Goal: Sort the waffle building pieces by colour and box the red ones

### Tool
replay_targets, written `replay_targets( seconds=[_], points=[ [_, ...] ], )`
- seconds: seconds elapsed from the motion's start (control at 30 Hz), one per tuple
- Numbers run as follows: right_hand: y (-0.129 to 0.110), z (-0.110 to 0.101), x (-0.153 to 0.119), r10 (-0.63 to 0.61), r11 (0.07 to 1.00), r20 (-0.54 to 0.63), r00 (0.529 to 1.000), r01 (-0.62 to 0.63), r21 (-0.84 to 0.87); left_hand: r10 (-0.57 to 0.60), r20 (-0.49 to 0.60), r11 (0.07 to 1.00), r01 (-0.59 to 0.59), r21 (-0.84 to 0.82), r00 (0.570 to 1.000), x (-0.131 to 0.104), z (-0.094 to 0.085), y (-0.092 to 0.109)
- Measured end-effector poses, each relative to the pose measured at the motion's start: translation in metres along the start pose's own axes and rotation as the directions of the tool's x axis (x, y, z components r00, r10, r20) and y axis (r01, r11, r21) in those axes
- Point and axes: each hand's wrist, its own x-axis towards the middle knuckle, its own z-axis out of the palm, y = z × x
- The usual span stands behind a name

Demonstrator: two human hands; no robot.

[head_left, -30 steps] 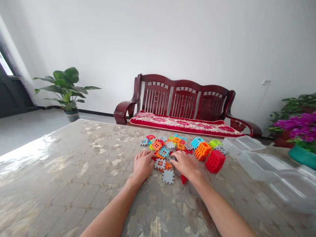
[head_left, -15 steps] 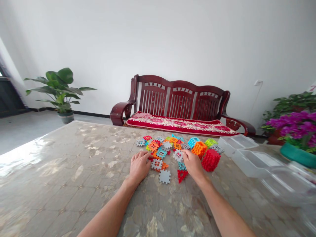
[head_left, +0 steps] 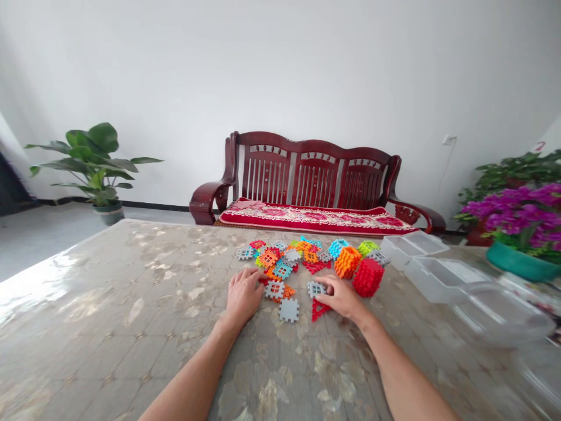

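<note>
Grey plastic tile with window openings [head_left: 312, 289], gripped between thumb and forefinger of right hand [head_left: 344, 297], on the far half of the worktop [head_left: 175, 339]; blue shows through its openings. Red triangular piece [head_left: 315, 316] just beside it, nearer the near edge. Left hand [head_left: 245, 292] palm down at the left side of a loose coloured pile [head_left: 283, 269], fingers slightly bent, tips beside a red piece; cannot tell if they grip it. Plain grey tile [head_left: 288, 310] flat on the near side of the pile. Orange stack [head_left: 347, 261] and red stack [head_left: 369, 278] right of the pile. Clear plastic boxes [head_left: 424, 286] toward the right edge. Wooden settee [head_left: 313, 178] beyond the far edge.
</note>
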Motion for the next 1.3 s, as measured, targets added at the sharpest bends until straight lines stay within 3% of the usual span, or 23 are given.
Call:
replay_targets(
  seconds=[0.3,0.6,0.83,1.3],
  points=[
    [-0.005,0.006,-0.001,-0.025,0.995,-0.164,0.986,0.007,-0.104,-0.024,-0.02,1.0,0.024,0.019,1.0,0.002,-0.001,0.002],
    [-0.007,0.0,0.001,-0.095,0.991,-0.075,0.993,0.087,-0.105,-0.044,-0.027,0.999,0.044,0.007,0.999,0.003,-0.002,0.002],
    [-0.008,0.002,0.001,-0.067,0.99,-0.124,0.99,0.05,-0.128,-0.053,-0.043,0.999,0.053,-0.002,0.998,0.006,0.0,0.0],
    [-0.01,0.0,-0.002,-0.043,0.99,-0.102,0.994,0.029,-0.134,-0.053,-0.018,0.998,0.053,-0.021,0.998,0.008,0.002,-0.006]
  ],
)
